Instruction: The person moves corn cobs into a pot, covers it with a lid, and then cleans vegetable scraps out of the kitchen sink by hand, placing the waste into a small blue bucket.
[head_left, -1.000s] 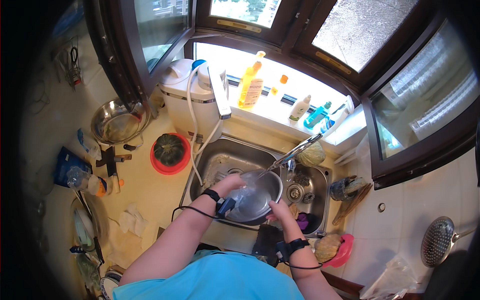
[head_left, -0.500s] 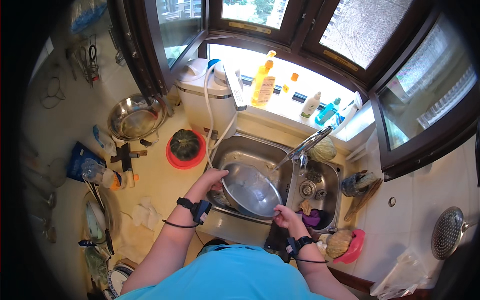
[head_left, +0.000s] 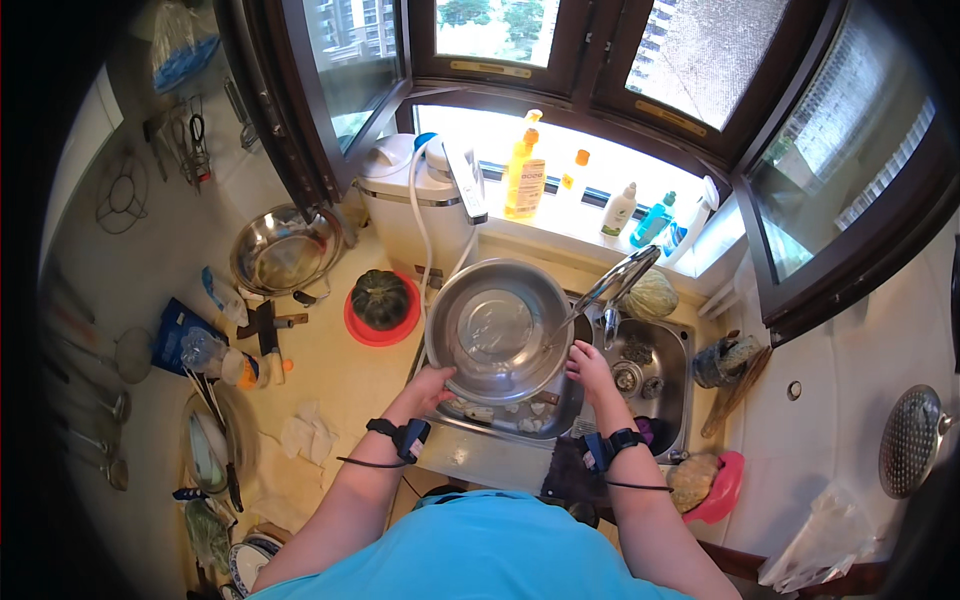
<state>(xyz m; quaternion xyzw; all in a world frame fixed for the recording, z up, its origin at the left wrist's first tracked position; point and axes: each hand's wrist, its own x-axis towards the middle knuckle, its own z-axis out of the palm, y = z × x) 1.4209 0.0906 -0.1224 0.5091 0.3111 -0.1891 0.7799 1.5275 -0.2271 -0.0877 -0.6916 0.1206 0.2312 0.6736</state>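
Note:
A wide stainless steel basin (head_left: 455, 325) is held over the left bowl of the double sink (head_left: 575, 395), its open side up. My left hand (head_left: 432, 388) grips the basin's near left rim, with the fingers partly hidden behind it. On the right rim, my right hand (head_left: 590, 370) is closed with its fingertips at the edge. The chrome faucet (head_left: 615, 285) reaches over the basin's right side. Whether water lies in the basin I cannot tell for sure. Below its near edge, pale scraps (head_left: 515, 412) show in the sink bowl.
Left of the sink, a dark green pumpkin (head_left: 380, 299) sits in a red bowl (head_left: 380, 338). A white appliance (head_left: 400, 215) with a hose stands behind. Bottles (head_left: 524, 185) line the windowsill. Another metal basin (head_left: 285, 250) and a cleaver (head_left: 265, 325) lie farther left. A squash (head_left: 693, 482) sits at right.
The basin has gone from tilted toward me to nearly level, and has moved up and away from me. Both hands have stayed at its rim; the right has shifted farther up.

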